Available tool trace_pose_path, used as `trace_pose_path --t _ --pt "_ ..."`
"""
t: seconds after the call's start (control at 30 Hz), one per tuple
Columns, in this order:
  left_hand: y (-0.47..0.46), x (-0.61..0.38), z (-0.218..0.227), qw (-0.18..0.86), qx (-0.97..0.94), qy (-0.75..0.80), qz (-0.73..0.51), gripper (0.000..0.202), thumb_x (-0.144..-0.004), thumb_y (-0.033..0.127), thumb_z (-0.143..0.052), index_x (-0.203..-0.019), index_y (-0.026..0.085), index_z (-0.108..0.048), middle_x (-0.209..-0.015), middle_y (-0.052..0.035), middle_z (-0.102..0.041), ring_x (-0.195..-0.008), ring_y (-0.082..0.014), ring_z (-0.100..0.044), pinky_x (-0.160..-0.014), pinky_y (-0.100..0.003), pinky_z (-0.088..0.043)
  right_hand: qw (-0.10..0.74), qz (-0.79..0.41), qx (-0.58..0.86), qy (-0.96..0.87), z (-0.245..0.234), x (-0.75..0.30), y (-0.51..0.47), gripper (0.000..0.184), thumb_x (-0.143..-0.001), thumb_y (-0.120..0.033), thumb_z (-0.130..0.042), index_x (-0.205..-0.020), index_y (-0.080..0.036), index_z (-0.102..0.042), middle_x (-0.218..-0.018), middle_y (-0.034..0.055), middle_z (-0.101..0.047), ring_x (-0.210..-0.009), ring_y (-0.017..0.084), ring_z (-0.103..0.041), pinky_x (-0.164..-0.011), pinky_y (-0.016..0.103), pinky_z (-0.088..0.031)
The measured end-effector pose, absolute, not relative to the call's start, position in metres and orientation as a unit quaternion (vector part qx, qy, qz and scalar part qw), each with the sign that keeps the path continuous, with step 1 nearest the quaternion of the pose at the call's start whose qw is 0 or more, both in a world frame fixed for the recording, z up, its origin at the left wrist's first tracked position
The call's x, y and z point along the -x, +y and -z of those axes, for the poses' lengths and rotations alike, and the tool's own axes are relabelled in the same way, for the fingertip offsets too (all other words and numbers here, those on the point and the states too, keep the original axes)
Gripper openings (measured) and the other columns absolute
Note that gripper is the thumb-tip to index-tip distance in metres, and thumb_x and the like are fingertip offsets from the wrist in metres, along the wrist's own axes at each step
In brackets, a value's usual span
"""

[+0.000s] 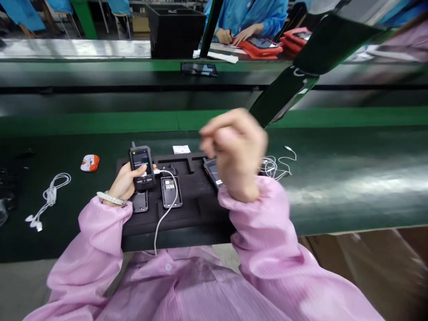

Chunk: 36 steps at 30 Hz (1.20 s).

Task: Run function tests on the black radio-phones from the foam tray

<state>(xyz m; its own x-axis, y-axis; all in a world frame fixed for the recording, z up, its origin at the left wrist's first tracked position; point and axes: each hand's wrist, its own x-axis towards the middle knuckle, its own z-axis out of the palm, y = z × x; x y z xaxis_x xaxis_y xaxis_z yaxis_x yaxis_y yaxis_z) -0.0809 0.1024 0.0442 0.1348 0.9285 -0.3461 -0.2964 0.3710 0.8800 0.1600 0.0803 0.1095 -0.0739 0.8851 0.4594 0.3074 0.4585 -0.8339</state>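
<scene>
The left hand (125, 183) gripped a handset (141, 166) upright over the black tray (200, 209) on the counter (334, 178), thumb on its face. Its lit screen was turned toward the wearer, likely for reading. A white cable (165, 209) ran from its lower side down over the tray's near edge. The right hand (236, 154) hung raised above the tray, blurred, fingers curled; whether it pinched anything could not be told
</scene>
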Motion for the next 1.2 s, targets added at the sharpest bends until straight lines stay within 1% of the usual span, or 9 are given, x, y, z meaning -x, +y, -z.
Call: trace_pose_path --t 0.1,0.17,0.23,0.33,0.43,0.57,0.77,0.97,1.2 --pt "0.102 0.08 -0.045 0.674 -0.335 0.475 -0.456 0.046 -0.062 0.029 -0.095 -0.097 0.008 -0.073 -0.087 -0.0127 -0.081 -0.081 -0.0241 -0.078 -0.073 -0.029 -0.061 0.455 -0.264 0.405 -0.748 -0.077 -0.144 0.099 0.047 -0.094 -0.052 -0.062 -0.124 -0.016 -0.06 -0.107 0.0104 -0.068 -0.097 0.024 -0.064 -0.089 0.043 -0.056" --pt "0.102 0.08 -0.046 0.671 -0.343 0.477 -0.452 0.048 -0.061 0.032 -0.096 -0.097 0.009 -0.073 -0.088 -0.0124 -0.081 -0.082 -0.0257 -0.078 -0.075 -0.032 -0.062 0.376 -0.246 0.388 -0.805 -0.052 -0.134 0.108 0.076 -0.089 -0.055 -0.069 -0.144 -0.009 -0.046 -0.134 0.0219 -0.06 -0.125 0.034 -0.057 -0.108 0.055 -0.049" --pt "0.101 0.079 -0.046 0.67 -0.349 0.48 -0.445 0.05 -0.06 0.034 -0.096 -0.097 0.01 -0.072 -0.09 -0.0122 -0.081 -0.085 -0.0274 -0.079 -0.076 -0.034 -0.063 0.328 -0.23 0.37 -0.838 -0.033 -0.127 0.111 0.106 -0.081 -0.058 -0.079 -0.157 -0.005 -0.028 -0.155 0.0285 -0.041 -0.145 0.039 -0.041 -0.119 0.058 -0.038" --pt "0.101 0.08 -0.044 0.673 -0.352 0.476 -0.443 0.052 -0.062 0.035 -0.096 -0.101 0.011 -0.072 -0.093 -0.0116 -0.081 -0.089 -0.0286 -0.079 -0.079 -0.036 -0.064 0.306 -0.194 0.342 -0.867 -0.019 -0.12 0.108 0.14 -0.068 -0.058 -0.089 -0.165 -0.011 0.0 -0.167 0.0289 -0.019 -0.157 0.041 -0.021 -0.126 0.057 -0.03" --pt "0.1 0.08 -0.043 0.678 -0.358 0.468 -0.438 0.052 -0.064 0.033 -0.095 -0.105 0.012 -0.072 -0.097 -0.0108 -0.081 -0.093 -0.0287 -0.079 -0.084 -0.037 -0.063 0.306 -0.169 0.332 -0.876 -0.015 -0.115 0.105 0.156 -0.063 -0.055 -0.094 -0.163 -0.019 0.02 -0.167 0.0281 -0.015 -0.158 0.042 -0.019 -0.126 0.058 -0.029" --pt "0.099 0.078 -0.045 0.684 -0.362 0.467 -0.428 0.05 -0.065 0.033 -0.095 -0.105 0.013 -0.072 -0.096 -0.01 -0.081 -0.096 -0.0298 -0.078 -0.087 -0.039 -0.063 0.319 -0.161 0.321 -0.877 -0.011 -0.112 0.107 0.159 -0.064 -0.046 -0.096 -0.161 -0.022 0.028 -0.163 0.0267 -0.025 -0.154 0.041 -0.029 -0.123 0.056 -0.034" --pt "0.098 0.075 -0.045 0.683 -0.348 0.465 -0.443 0.05 -0.062 0.029 -0.096 -0.104 0.013 -0.073 -0.096 -0.0094 -0.081 -0.098 -0.031 -0.077 -0.092 -0.042 -0.06 0.321 -0.143 0.294 -0.889 -0.006 -0.112 0.111 0.157 -0.064 -0.048 -0.095 -0.162 -0.021 0.025 -0.169 0.0293 -0.011 -0.158 0.043 -0.022 -0.124 0.057 -0.034" --pt "0.085 0.074 -0.036 0.728 -0.292 0.433 -0.445 0.048 -0.055 0.028 -0.098 -0.093 0.012 -0.073 -0.083 -0.0067 -0.078 -0.078 -0.0208 -0.073 -0.092 -0.039 -0.054 0.349 -0.126 0.278 -0.886 0.008 -0.113 0.103 0.136 -0.074 -0.04 -0.088 -0.167 -0.017 0.009 -0.163 0.0285 -0.028 -0.149 0.045 -0.039 -0.115 0.063 -0.043" --pt "0.089 0.075 -0.021 0.742 -0.269 0.436 -0.431 0.038 -0.058 0.012 -0.095 -0.089 0.009 -0.073 -0.077 -0.0056 -0.075 -0.071 -0.0175 -0.072 -0.1 -0.046 -0.052 0.37 -0.154 0.306 -0.863 0.018 -0.109 0.099 0.114 -0.084 -0.056 -0.071 -0.168 -0.019 -0.003 -0.153 0.0292 -0.041 -0.129 0.057 -0.054 -0.099 0.072 -0.051"
